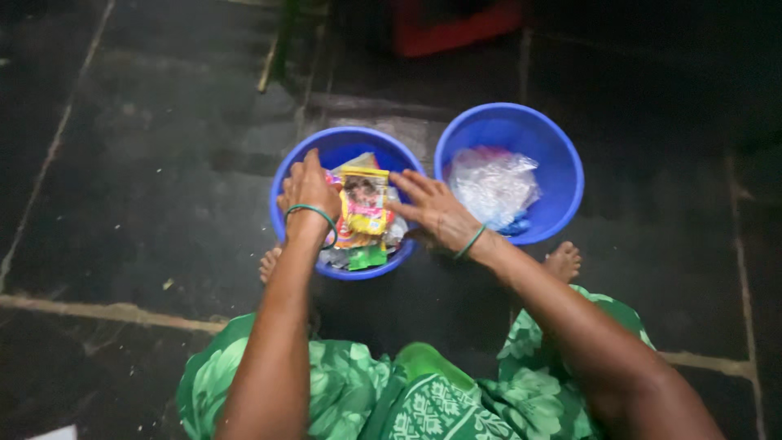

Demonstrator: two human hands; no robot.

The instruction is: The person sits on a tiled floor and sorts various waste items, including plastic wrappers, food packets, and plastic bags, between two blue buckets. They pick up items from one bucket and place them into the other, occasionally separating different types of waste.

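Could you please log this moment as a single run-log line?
left hand: on left blue tub | right hand: touching yellow wrapper | right blue tub: clear plastic bags

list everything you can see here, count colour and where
blue tubs: two, blue, side by side on the floor ahead of the person's feet
colourful wrappers: a heap, yellow, red and green, in the left tub
clear plastic bags: a bunch, clear to whitish, in the right tub
red object: one, red, top edge, too dark to identify
stone floor: dark slabs with pale joints
green printed garment: one, green and white, over the lap at bottom
feet: two, bare, just behind the tubs
green bangles: one on each wrist
left hand: over the left tub, at the wrappers
right hand: flat on the left tub's right rim, fingers on the wrappers
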